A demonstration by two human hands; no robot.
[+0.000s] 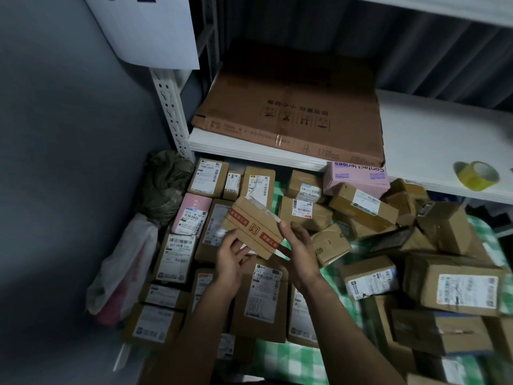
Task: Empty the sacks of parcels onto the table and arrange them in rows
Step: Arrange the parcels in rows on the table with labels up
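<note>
Both hands hold one small brown parcel (254, 227) with red printed tape, tilted above the table. My left hand (231, 258) grips its near left corner and my right hand (301, 250) grips its right end. Beneath and to the left, labelled cardboard parcels (206, 177) lie flat in rows on the green checked tablecloth (280, 354). A pink parcel (191, 215) lies among them. To the right, a loose heap of brown parcels (363, 207) lies unsorted. A pink "Contact lenses" box (358, 175) sits at the back of the heap.
A white shelf (416, 140) overhangs the table's back, carrying a flattened cardboard box (291, 112) and a yellow tape roll (476, 175). A crumpled green sack (166, 186) and a white plastic bag (125, 268) lie at the table's left, against the grey wall.
</note>
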